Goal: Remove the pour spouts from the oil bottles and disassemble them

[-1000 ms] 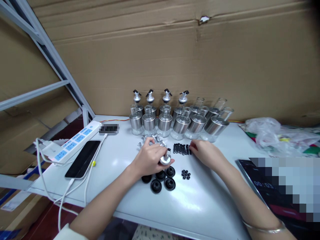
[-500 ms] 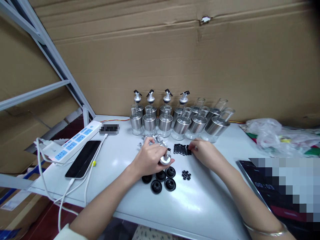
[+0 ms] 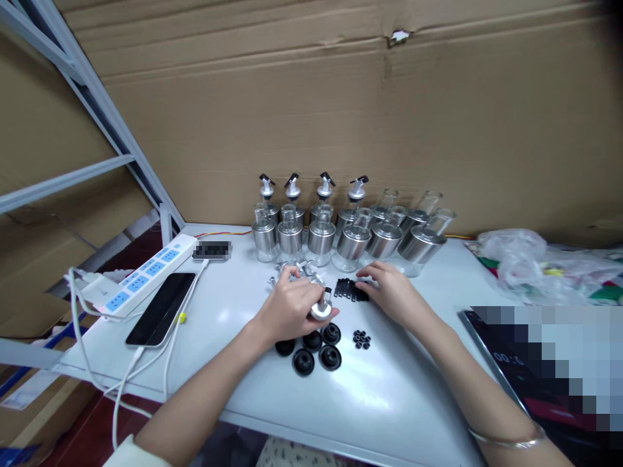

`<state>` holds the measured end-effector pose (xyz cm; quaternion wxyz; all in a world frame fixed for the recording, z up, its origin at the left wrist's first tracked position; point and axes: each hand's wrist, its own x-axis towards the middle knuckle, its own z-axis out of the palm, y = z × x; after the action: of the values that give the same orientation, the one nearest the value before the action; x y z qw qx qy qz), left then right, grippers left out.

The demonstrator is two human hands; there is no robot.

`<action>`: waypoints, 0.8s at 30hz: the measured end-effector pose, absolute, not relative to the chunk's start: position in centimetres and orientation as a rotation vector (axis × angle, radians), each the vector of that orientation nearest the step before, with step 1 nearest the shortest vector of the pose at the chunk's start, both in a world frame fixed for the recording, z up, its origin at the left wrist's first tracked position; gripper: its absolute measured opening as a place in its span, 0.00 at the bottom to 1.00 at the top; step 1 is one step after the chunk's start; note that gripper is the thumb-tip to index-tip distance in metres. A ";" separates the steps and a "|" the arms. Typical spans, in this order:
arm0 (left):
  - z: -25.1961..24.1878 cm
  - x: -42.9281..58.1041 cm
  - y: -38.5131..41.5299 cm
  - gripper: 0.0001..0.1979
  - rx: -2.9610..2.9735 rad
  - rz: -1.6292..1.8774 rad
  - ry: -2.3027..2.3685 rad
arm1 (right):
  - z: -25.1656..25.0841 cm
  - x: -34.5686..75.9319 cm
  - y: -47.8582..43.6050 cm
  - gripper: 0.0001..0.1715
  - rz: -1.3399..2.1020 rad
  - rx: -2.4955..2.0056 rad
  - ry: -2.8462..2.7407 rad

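Observation:
In the head view, my left hand (image 3: 294, 305) is closed around a silver pourer spout (image 3: 322, 309) with a small black piece at its top. My right hand (image 3: 387, 292) has its fingers apart at the right end of a row of small black levers (image 3: 344, 288), its fingertips touching or just over them. Beyond my left hand lie more silver spout parts (image 3: 311, 268), partly hidden by it. Nearer to me are several round black stoppers (image 3: 304, 362). Right of those sits a cluster of tiny black caps (image 3: 361, 339).
Behind stand two rows of glass bottles with metal sleeves (image 3: 321, 239); several at the back carry spouts (image 3: 325, 187). At left are a power strip (image 3: 146, 275), a phone (image 3: 161, 309) and white cables. A tablet-like screen (image 3: 506, 363) and plastic bags (image 3: 516, 259) are on the right.
My right hand has shifted slightly left over the black levers, and its fingers have spread. My left hand keeps hold of the pourer spout, almost still.

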<state>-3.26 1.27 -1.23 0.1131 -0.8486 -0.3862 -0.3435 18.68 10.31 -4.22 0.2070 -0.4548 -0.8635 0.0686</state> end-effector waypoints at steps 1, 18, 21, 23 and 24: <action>-1.2 -3.3 1.3 0.13 -2.492 -1.005 -1.135 | -4.4 18.6 10.4 0.07 0.213 -1.249 -2.418; -1.4 -3.4 1.4 0.13 -2.513 -0.990 -1.150 | -5.0 18.2 10.6 0.09 0.187 -1.214 -2.488; -1.3 -3.4 1.4 0.13 -2.509 -0.980 -1.148 | -5.0 18.1 10.6 0.09 0.176 -1.207 -2.468; -1.4 -3.3 1.4 0.13 -2.505 -0.990 -1.136 | -5.0 18.0 10.6 0.11 0.160 -1.203 -2.463; -1.4 -3.3 1.4 0.13 -2.505 -0.995 -1.130 | -5.0 17.9 10.6 0.11 0.157 -1.201 -2.471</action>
<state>-3.34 1.37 -1.39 0.1094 -0.8519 -0.3844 -0.3383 17.88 10.58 -5.05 0.1937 -0.4283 -0.8809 0.0560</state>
